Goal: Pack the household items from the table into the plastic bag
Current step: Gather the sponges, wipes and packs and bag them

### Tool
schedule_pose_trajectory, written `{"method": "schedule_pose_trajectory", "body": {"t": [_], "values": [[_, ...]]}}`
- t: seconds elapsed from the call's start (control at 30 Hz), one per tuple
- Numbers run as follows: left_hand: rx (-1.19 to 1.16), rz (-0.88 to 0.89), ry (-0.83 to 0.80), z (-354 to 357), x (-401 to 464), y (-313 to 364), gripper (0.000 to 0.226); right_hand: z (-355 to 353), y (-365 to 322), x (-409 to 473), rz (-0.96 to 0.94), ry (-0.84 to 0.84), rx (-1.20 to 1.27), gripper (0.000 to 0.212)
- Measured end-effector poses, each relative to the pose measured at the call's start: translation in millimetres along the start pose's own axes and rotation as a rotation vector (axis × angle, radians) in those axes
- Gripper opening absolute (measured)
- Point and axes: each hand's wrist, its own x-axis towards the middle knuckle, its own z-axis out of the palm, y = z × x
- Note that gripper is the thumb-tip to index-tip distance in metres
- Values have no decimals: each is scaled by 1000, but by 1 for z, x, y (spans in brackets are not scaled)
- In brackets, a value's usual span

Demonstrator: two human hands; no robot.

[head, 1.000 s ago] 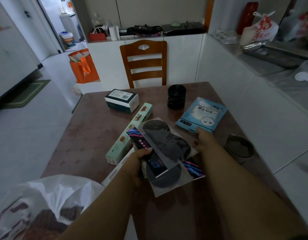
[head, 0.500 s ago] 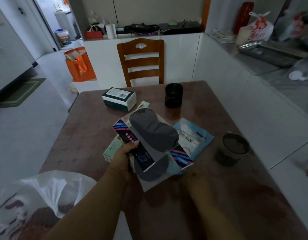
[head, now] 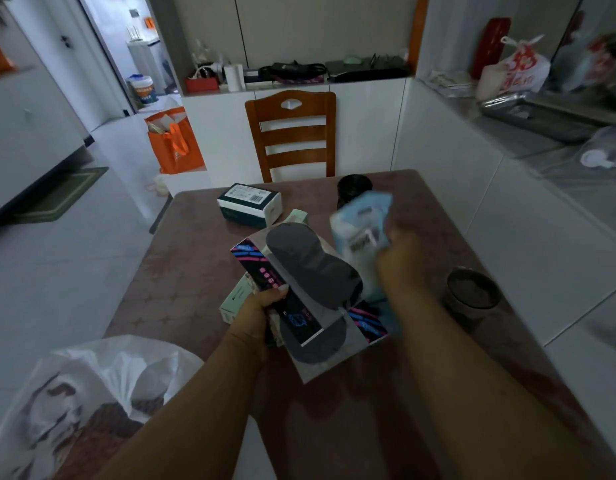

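Two hands clamped: left hand (head: 256,306) round eye-mask packet (head: 313,289) angled far-left, right hand (head: 398,252) on upright blue pouch (head: 363,223).

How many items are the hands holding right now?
2 for certain. The left hand grips the sleep mask package; the right hand lifts the light blue pouch. More may be stacked hidden under the mask package.

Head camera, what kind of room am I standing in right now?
Most likely the dining corner of a home, next to a kitchen. A brown table with a wooden chair pushed up to it, white cabinets with a cluttered counter behind, and a metal tray on the counter at right.
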Motion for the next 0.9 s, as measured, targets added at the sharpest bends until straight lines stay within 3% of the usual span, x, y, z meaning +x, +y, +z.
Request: {"method": "schedule_pose_trajectory", "body": {"t": [0.1,0.17,0.27,0.4,0.53,0.67,0.77,0.83,0.9], "values": [[39,13,36,4,-4,1,59,-53,-48,3,-309,228,-128,15],[61,6,44,8,-8,1,62,-91,-61,9,-450,321,-51,9],[61,-23,27,14,-12,1,59,-115,-55,18,-308,47,305,10],[26,-44,-54,18,-14,-1,15,-65,-9,-9,54,-467,517,20],[63,-62,-153,18,-22,-2,13,-29,33,-41,394,-734,691,23],[42,-77,-163,22,-27,0,49,-19,40,-59,486,-752,778,46],[38,-108,-230,27,-34,6,55,-19,37,-66,461,-710,804,53],[80,-118,-244,29,-40,12,56,-19,33,-72,423,-699,768,49],[119,-125,-250,31,-46,17,52,-22,26,-78,383,-705,737,30]]}}
